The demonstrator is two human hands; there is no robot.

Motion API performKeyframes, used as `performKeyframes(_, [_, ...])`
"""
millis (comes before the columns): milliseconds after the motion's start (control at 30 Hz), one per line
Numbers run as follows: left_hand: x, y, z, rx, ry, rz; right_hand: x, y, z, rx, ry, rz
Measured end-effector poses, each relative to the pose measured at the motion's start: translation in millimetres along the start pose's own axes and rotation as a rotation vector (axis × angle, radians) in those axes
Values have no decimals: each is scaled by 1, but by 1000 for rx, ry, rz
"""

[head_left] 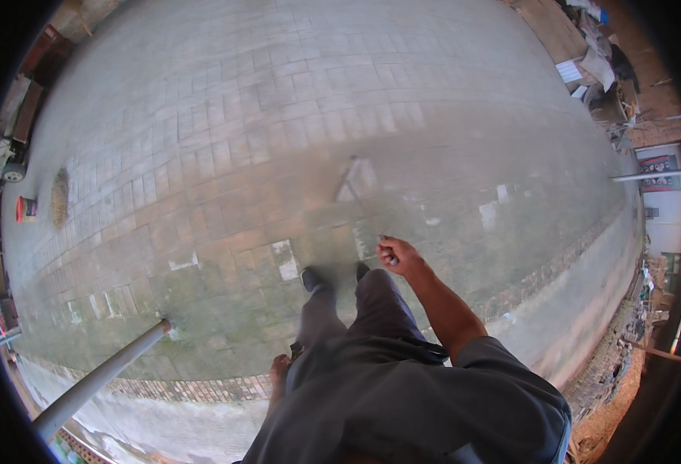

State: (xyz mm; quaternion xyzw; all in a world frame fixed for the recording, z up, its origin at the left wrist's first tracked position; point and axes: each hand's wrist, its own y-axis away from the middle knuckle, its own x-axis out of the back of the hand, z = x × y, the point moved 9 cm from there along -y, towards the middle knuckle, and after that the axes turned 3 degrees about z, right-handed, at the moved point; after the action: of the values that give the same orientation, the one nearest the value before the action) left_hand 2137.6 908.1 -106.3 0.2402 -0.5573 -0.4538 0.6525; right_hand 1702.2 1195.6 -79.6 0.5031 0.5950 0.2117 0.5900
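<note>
My right hand (397, 255) is held out in front of me, the fingers curled into a fist. Whether anything small sits inside it does not show. Beyond it, a blurred thin dark shape (354, 179) runs along the ground next to a pale triangular patch; I cannot make out whether it is a stick or a mark, or whether it reaches my hand. My left hand (279, 371) hangs low beside my hip, mostly hidden by my dark shirt, so its fingers are unclear. My feet in dark shoes (309, 278) are on the brick paving.
Worn, mossy brick paving (224, 185) spreads ahead. A grey metal pole (108, 375) rises at the lower left. Far left are a red bucket (23, 209), a small brown heap (61, 199) and a wheeled vehicle (13, 172). Boards and clutter (588, 66) lie at the far right.
</note>
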Motion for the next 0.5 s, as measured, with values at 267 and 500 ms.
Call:
performKeyframes(267, [7, 7, 3, -50, 8, 95, -90, -54, 34, -166, 284, -85])
performKeyframes(500, [10, 19, 20, -171, 291, 122, -55, -75, 7, -138, 534, -102])
